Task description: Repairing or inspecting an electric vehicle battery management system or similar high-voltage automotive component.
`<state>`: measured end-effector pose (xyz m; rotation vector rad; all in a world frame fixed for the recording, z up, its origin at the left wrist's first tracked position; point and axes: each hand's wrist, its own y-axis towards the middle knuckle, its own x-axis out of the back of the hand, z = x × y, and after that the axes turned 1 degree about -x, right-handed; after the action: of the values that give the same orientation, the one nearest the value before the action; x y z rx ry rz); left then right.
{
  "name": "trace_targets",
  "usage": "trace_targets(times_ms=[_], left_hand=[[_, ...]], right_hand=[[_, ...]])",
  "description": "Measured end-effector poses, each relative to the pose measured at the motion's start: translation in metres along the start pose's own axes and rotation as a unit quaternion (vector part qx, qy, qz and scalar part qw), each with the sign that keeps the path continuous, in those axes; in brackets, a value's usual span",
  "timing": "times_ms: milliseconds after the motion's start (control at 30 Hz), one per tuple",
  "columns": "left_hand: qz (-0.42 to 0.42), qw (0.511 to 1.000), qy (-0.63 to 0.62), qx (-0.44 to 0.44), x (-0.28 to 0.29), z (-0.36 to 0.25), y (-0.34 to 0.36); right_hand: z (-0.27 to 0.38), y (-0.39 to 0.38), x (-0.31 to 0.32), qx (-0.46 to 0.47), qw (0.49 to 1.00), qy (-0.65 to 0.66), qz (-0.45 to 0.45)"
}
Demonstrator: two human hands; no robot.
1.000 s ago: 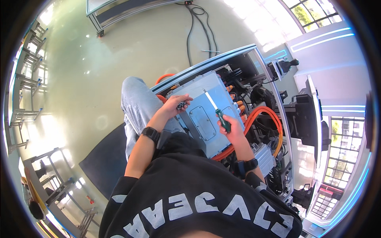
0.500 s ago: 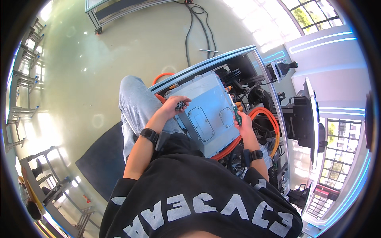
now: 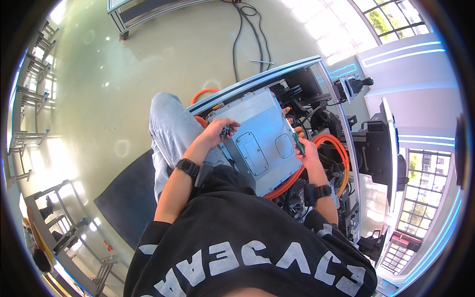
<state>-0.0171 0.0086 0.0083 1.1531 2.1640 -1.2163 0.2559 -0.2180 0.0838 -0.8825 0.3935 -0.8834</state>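
Observation:
My left hand is curled round a small bunch of dark bolts above the left side of a silver metal housing. Oval and rounded cover plates are screwed onto its top. At the housing's right edge, my right hand grips a green-handled tool, seemingly a screwdriver. Its tip points away from me toward the rim, and what it touches is too small to tell. Orange connectors sit right beside that edge.
Thick orange cables loop to the right of the housing, among dark machinery. An aluminium frame runs along the far side. A monitor stands at the right. Black cables trail over the floor, and a dark mat lies at the left.
My right hand has shifted slightly to the right with the green tool, which is tilted a little differently. My left hand stays in nearly the same place with the bolts.

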Motion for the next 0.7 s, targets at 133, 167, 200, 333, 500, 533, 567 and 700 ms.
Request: trace_targets(times_ms=[133, 167, 200, 333, 500, 533, 567, 700], left_hand=[[0.002, 1.0, -0.005, 0.004, -0.001, -0.001, 0.0], [0.001, 1.0, -0.006, 0.003, -0.001, -0.001, 0.0], [0.001, 1.0, -0.006, 0.003, 0.0, 0.0, 0.0], [-0.003, 1.0, -0.004, -0.005, 0.002, 0.0, -0.002], [-0.001, 1.0, -0.009, -0.001, 0.0, -0.002, 0.0], [-0.001, 1.0, -0.012, 0.005, 0.001, -0.001, 0.001], [-0.002, 1.0, -0.012, 0.004, 0.001, -0.001, 0.001], [-0.007, 1.0, -0.011, 0.005, 0.001, -0.001, 0.0]], right_hand=[[0.017, 0.005, 0.006, -0.013, 0.998, -0.053, -0.003], [0.023, 0.005, 0.006, -0.005, 0.998, -0.061, 0.001], [0.029, 0.005, 0.007, -0.004, 0.998, -0.062, 0.002], [0.057, -0.002, -0.004, 0.015, 0.988, -0.154, 0.023], [0.102, 0.001, -0.016, 0.073, 0.903, -0.423, -0.031], [0.11, 0.0, -0.021, 0.101, 0.855, -0.508, -0.035], [0.116, -0.004, -0.029, 0.13, 0.817, -0.56, -0.043], [0.135, 0.007, -0.04, 0.255, 0.735, -0.628, -0.031]])
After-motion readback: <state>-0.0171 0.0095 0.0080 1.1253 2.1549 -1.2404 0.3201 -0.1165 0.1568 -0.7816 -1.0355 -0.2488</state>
